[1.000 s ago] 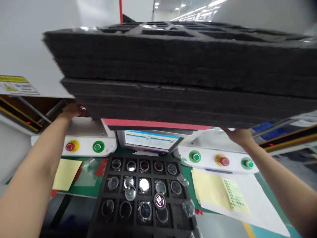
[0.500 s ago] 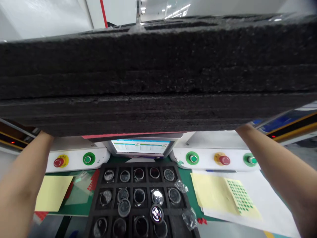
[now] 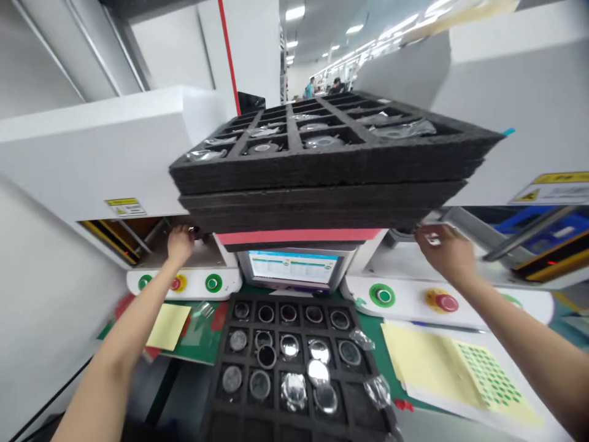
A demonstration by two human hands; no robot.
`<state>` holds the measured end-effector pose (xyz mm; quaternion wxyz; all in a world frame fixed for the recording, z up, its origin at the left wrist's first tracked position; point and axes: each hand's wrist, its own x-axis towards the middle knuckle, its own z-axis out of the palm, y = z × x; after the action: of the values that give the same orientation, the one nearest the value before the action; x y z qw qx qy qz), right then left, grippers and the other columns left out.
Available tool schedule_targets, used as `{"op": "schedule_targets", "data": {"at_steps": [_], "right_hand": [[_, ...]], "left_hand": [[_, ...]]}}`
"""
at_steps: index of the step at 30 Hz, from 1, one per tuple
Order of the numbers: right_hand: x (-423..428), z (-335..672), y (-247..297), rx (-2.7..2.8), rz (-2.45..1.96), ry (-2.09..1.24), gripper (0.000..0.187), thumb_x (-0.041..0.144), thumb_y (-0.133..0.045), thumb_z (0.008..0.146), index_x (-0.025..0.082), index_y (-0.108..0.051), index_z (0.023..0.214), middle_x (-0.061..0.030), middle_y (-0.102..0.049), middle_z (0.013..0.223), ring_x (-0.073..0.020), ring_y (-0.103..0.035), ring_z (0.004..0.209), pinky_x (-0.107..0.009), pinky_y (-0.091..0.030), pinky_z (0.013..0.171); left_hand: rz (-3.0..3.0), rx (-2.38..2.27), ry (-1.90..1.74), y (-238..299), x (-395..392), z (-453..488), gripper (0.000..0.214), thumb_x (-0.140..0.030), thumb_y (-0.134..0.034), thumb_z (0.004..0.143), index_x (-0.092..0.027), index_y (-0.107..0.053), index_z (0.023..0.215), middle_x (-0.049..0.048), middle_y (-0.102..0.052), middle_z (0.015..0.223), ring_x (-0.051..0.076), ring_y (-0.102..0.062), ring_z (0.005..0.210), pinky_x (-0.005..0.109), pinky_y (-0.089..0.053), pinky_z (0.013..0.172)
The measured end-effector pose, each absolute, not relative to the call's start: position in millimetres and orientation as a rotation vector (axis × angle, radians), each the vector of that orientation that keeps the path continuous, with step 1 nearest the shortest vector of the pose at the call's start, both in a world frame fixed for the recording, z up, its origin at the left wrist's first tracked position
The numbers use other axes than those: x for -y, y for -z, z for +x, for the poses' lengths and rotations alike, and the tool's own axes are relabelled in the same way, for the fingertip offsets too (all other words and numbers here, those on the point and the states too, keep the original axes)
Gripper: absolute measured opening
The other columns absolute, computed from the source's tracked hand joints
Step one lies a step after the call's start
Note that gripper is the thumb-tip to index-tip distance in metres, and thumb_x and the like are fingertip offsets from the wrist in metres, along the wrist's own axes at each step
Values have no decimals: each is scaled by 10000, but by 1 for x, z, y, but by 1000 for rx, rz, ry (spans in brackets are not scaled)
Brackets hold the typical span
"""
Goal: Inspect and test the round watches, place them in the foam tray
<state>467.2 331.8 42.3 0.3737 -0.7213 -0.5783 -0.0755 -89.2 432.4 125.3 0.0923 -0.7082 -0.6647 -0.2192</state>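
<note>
On the left and right sides stand two big white machines, the left machine [image 3: 115,159] and the right machine [image 3: 519,132], each with an open gap low at its front. Between them is a tall pile of black trays [image 3: 322,175], its long side going left to right, above a screen [image 3: 294,268]. One more black tray [image 3: 361,402] lies flat on the green tabletop [image 3: 368,322], below the screen and between the two arms.

The left hand [image 3: 180,244] is in the gap of the left machine. A small dark thing [image 3: 194,232] is just to the right of its fingertips, so the left hand is much the nearer one to it. I cannot tell if this grip is closed on it, or which way its long side points.

The right hand [image 3: 446,248] is at the gap of the right machine, with bent fingers. Another dark thing [image 3: 402,236] is just to the left of them. They are blurry, so I cannot tell if that grip is apart or together.

Round watches [image 3: 289,346] sit in the flat tray, well apart from both hands. Smallest are some red bits [image 3: 404,405], right of the tray.
</note>
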Motion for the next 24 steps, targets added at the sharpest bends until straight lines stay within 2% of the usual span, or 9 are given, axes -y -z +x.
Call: {"op": "schedule_targets", "data": {"at_steps": [2, 4, 5, 7, 9, 12, 18, 21, 24], "right_hand": [[-306, 421, -20, 1619, -1896, 163, 295, 375, -453, 1022, 151, -637, 964, -17, -619, 873, -117, -627, 754, -244, -530, 661], [-292, 360, 5, 1855, -1914, 55, 243, 383, -528, 992, 167, -638, 972, -22, -638, 889, -103, -610, 712, -237, -533, 642], [-290, 328, 16, 1969, -1915, 4, 262, 383, -577, 967, 132, -622, 1028, -26, -638, 911, -120, -622, 730, -273, -550, 657], [-296, 269, 30, 2153, -1930, -78, 275, 371, -596, 957, 131, -615, 1090, -59, -644, 999, -151, -640, 827, -319, -564, 729], [-306, 228, 35, 2278, -1964, -122, 294, 358, -605, 952, 128, -605, 1135, -78, -635, 1074, -175, -643, 903, -354, -565, 785], [-316, 200, 29, 2386, -2031, -127, 317, 352, -611, 948, 129, -594, 1173, -92, -620, 1136, -195, -636, 966, -384, -558, 831], [-307, 187, 16, 2392, -2200, -124, 343, 357, -617, 943, 126, -587, 1194, -105, -608, 1171, -209, -628, 1004, -399, -550, 856], [-304, 178, 11, 2300, -2279, -180, 350, 359, -616, 943, 126, -584, 1202, -107, -604, 1182, -213, -625, 1014, -405, -548, 862], [-301, 174, 1, 2195, -2303, -246, 354, 360, -616, 943, 127, -581, 1208, -109, -601, 1190, -216, -623, 1021, -408, -547, 867]], "left_hand": [[-2168, 1988, 609, -116, -391, -89, 279, -305, -585, 930, -142, -605, 1156, 96, -626, 1203, 240, -601, 1113, 479, -490, 967], [-2330, 1972, 533, -94, -338, -72, 182, -195, -543, 930, -132, -638, 1072, 97, -676, 1125, 221, -618, 1098, 405, -485, 980], [-2433, 1949, 489, -82, -311, -60, 186, -170, -529, 924, -144, -645, 1068, 89, -694, 1111, 206, -633, 1081, 358, -493, 965], [-2633, 1885, 399, -62, -258, -36, 205, -201, -551, 909, -191, -650, 1089, 49, -725, 1057, 189, -666, 1004, 310, -520, 900], [-2756, 1849, 335, -48, -216, -20, 202, -239, -606, 874, -202, -663, 1064, 41, -728, 1071, 207, -663, 1027, 311, -534, 874], [-2808, 1885, 329, -36, -178, -18, 198, -209, -617, 861, -199, -667, 1052, 28, -722, 1101, 188, -653, 1059, 287, -532, 903], [-2651, 2096, 397, -19, -163, -33, 331, -146, -566, 870, -158, -637, 1194, 115, -610, 1305, 263, -552, 1224, 385, -463, 1043], [-2663, 2112, 360, -15, -171, -26, 374, -167, -586, 872, -147, -607, 1244, 134, -578, 1333, 281, -522, 1252, 409, -450, 1052], [-2723, 2073, 306, -14, -179, -12, 392, -243, -616, 891, -157, -569, 1270, 120, -559, 1344, 279, -509, 1258, 478, -435, 1051]]}}
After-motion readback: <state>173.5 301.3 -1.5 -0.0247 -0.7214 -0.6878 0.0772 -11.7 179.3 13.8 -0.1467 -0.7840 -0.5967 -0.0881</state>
